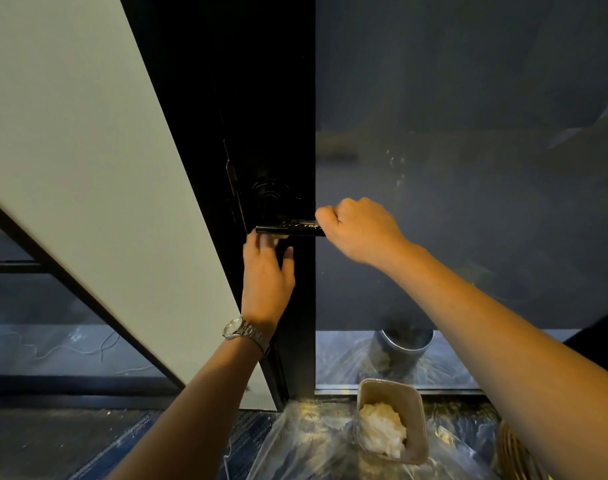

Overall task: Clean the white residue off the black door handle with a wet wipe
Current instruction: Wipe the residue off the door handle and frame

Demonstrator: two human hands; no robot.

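The black door handle sticks out level from the dark door frame, with streaks of white residue on its top near the right end. My right hand grips the handle's right end in a fist. Just beneath the handle's left part is my left hand, wearing a watch. Its fingers reach up behind the bar and its thumb is spread. A small pale bit of the wet wipe shows between fingers and thumb; most of it is hidden.
A white door panel slants at the left, and dark glass fills the right. On the plastic-covered floor stand a tub holding a white wad, a metal cylinder and a wicker basket.
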